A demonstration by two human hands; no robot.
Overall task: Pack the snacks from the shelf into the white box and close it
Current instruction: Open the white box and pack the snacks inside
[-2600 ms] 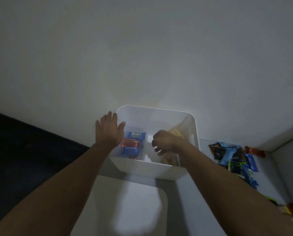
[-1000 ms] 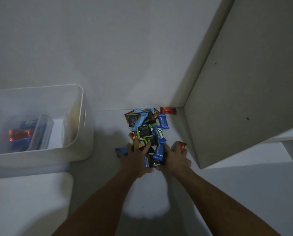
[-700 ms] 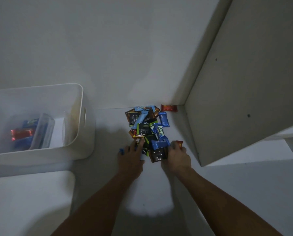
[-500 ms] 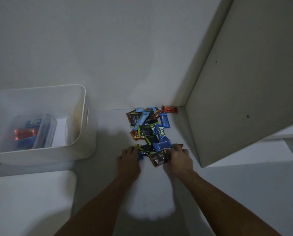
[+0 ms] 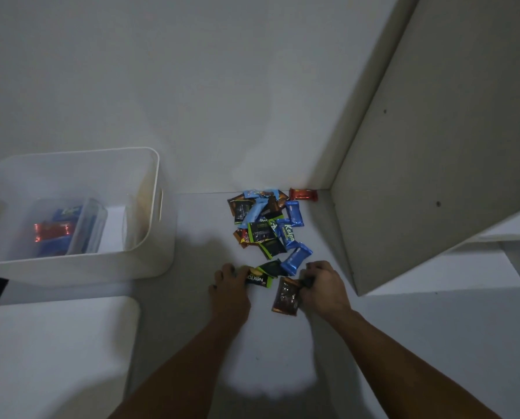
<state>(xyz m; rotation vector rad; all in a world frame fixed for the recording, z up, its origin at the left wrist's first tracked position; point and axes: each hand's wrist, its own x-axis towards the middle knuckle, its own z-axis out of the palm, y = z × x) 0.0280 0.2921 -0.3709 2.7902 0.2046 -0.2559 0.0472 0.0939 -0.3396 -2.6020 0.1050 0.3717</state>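
- white box: open-topped, standing at the left of the shelf surface, well apart from the snack pile; cut-out handles show in its side walls.
- clear inner container: inside the box, holding a red packet and blue packets.
- white lid: lying flat just in front of the box, off it.
- snack pile: loose heap of blue, black-and-green and brown wrappers on the shelf, near the back wall and the upright side panel.
- red snack bar: alone at the back corner, just beside the pile.
- left hand: at the near edge of the pile, fingers curled around the end of a green-and-black "nextar" packet; grip looks closed on it.
- right hand: to the right of the left hand, fingers pinched on the top edge of a dark brown packet, which hangs toward the viewer.
- blue wafer packet: lies between the two hands and the main pile, untouched.
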